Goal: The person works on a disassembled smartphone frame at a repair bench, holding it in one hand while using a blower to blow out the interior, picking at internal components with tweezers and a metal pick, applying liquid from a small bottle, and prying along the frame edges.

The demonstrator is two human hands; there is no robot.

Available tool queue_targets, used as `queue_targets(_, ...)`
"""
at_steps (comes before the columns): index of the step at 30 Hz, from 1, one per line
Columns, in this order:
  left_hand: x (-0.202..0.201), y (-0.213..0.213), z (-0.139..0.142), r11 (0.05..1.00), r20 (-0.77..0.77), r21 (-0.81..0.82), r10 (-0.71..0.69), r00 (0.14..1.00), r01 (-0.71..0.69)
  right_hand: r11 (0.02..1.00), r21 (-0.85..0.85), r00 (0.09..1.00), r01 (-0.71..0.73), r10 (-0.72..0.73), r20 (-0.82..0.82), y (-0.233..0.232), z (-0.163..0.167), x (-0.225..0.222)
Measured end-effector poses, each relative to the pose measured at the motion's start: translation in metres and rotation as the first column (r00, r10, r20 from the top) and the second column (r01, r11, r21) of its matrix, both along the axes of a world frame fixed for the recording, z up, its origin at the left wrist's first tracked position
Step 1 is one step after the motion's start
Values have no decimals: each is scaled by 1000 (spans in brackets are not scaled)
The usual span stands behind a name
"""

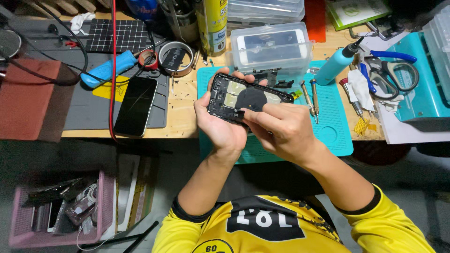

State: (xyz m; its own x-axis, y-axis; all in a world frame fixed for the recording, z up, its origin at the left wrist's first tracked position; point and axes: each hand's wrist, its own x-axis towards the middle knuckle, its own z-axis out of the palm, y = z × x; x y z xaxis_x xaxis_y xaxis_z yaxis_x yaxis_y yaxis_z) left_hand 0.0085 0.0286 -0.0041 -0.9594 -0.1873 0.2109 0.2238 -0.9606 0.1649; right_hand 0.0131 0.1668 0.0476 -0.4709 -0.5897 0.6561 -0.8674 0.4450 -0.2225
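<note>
Left hand: its grip is closed around the open phone, held up over the teal mat.
Right hand: fingers pinch the phone's lower edge.
Desk: another phone lies well off to the left.
Mat: two screwdrivers lie near the hands.

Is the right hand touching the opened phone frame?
Touching: the head view shows the right hand's fingertips pressed on the opened phone frame, which the left hand cradles.

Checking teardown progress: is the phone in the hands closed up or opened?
Opened. The phone housing, held by the left hand and right hand, shows bare inner frame and metal shields, no screen or cover.
</note>
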Motion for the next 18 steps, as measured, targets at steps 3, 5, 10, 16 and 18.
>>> queue_targets(3, 1, 1, 0, 1000, 14, -5, 0, 1000, 0, 1000, -5, 1000, -3, 3, 12, -1, -2, 0)
queue_targets(5, 2, 2, 0, 1000, 11, -23, 15, 1000, -14, 1000, -10, 1000, -17, 17, 18, -2, -3, -1)
queue_targets(10, 5, 15, -4, 999, 7, 4, -35, 999, 34, 1000, -18, 1000, -24, 24, 18, -6, -4, 0)
queue_targets(16, 0, 9, -5, 1000, 22, 24, -21, 1000, 20, 999, 34, 1000, -2, 2, 16, -1, 0, 1)
queue_targets(18, 2, 6, -5, 1000, 33, 24, -8, 999, 7, 1000, 21, 1000, -9, 8, 27, 0, 0, 2)
